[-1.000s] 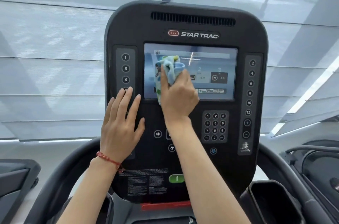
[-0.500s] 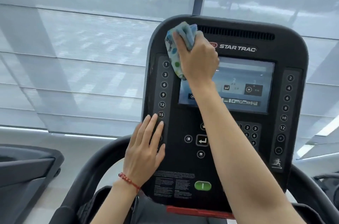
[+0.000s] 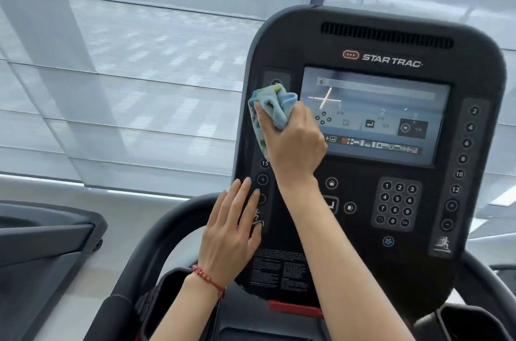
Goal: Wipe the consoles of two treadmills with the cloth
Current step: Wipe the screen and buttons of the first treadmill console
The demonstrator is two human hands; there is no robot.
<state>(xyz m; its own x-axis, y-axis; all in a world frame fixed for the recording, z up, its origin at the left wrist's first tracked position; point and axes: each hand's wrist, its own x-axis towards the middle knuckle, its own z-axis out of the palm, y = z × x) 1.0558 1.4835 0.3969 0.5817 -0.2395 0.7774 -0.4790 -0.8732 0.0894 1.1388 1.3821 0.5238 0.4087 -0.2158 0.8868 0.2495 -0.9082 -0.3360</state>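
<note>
A black Star Trac treadmill console (image 3: 377,229) fills the right half of the view, with a lit touchscreen (image 3: 385,106) and number keys. My right hand (image 3: 293,145) grips a bunched light-blue patterned cloth (image 3: 272,108) and presses it on the left strip of buttons beside the screen's left edge. My left hand (image 3: 231,234) lies flat with straight fingers on the console's lower left edge, below the cloth. A red bead bracelet circles the left wrist.
A curved black handrail (image 3: 145,251) runs below the console on the left. Part of a neighbouring treadmill (image 3: 42,251) shows at the lower left. Shaded windows (image 3: 125,61) stand behind. A red safety bar (image 3: 293,310) sits under the console.
My right hand has brought the cloth down from the console's top left corner to the left button strip beside the screen. The left hand stays flat on the lower left edge.
</note>
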